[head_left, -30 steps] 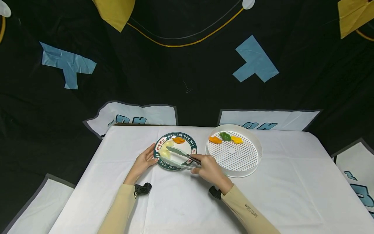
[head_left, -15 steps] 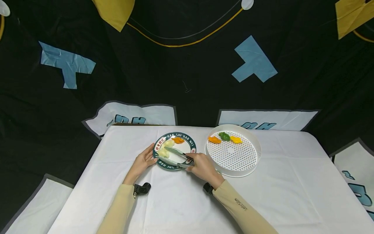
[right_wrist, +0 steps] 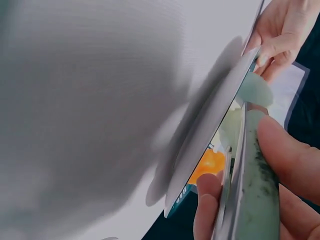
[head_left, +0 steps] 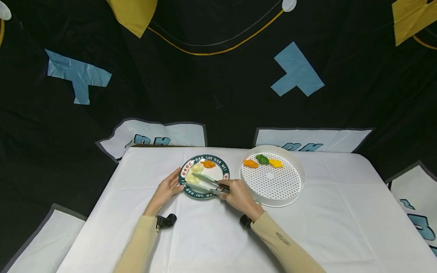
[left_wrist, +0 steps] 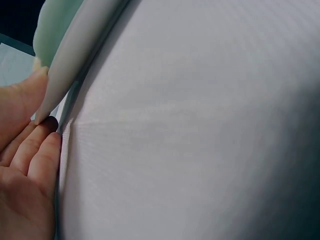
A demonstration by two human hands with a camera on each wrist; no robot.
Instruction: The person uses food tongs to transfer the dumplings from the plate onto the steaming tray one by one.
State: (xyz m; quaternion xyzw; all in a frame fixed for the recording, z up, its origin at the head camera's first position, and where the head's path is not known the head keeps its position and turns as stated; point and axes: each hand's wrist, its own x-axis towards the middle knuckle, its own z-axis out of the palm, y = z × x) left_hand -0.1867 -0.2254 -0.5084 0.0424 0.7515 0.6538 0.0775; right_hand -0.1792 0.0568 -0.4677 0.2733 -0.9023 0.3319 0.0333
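My left hand [head_left: 167, 188] pinches the left rim of a round plate [head_left: 224, 167] with a green lettered border. In the left wrist view its thumb is on top of the rim and fingers lie beneath. Two pale yellow pieces [head_left: 197, 168] and an orange piece [head_left: 208, 164] lie on the plate; their kind is unclear. My right hand [head_left: 240, 195] holds pale green-tipped tongs [head_left: 206, 177] over the plate. Their tips stand apart at the lower pale piece [head_left: 192, 179]; whether they touch it, I cannot tell. The right wrist view shows thumb and fingers around the tongs [right_wrist: 260, 185].
Right of the plate stands a round white perforated tray [head_left: 283, 185] with a raised rim. Near its back lie an orange piece [head_left: 250, 163], a green piece [head_left: 262, 159] and a yellow piece [head_left: 276, 163]. White cloth [head_left: 205, 239] covers the table; a black curtain [head_left: 218, 87] hangs behind.
The right hand has moved slightly left with the tongs, then a little back to the right. Its tongs remain over the pale pieces. The left hand and plate have stayed almost still.
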